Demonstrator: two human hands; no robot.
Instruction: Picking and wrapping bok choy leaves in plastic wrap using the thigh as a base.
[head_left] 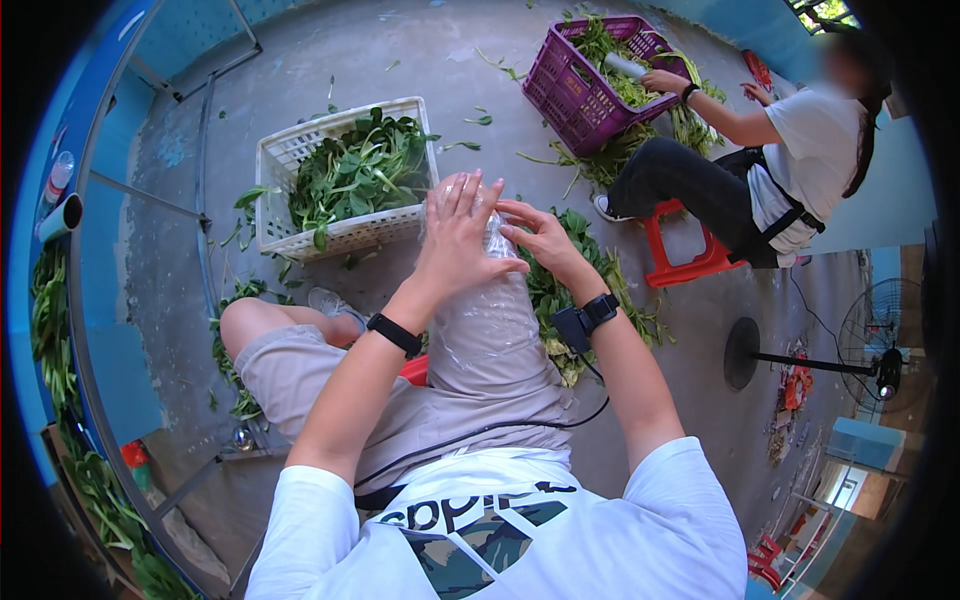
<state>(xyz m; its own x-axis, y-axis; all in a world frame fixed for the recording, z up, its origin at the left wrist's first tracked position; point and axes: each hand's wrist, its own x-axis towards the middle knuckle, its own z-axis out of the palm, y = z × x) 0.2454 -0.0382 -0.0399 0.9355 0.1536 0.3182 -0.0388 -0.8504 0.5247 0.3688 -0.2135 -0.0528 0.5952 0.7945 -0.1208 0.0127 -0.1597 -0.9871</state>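
A sheet of clear plastic film (487, 312), perhaps a bag, lies crinkled over my right thigh and knee. My left hand (458, 232) rests on it at the knee, fingers stretched out and palm down. Beside it, my right hand (548, 243) has its fingers bent around a bunched part of the film, closed on its edge; some fingertips are partly hidden. Just beyond the knee on the left stands a white slatted crate (345, 238), holding leafy green vegetables (362, 165). More greens (553, 285) lie on the floor to the right of my leg.
At the far right, a person (815, 150) sits on a red stool (672, 250), reaching into a purple crate (560, 95) of greens. A black standing fan (742, 353) with a cable is at right. Metal frame bars (205, 180) run along the left, and loose leaves (480, 119) dot the floor.
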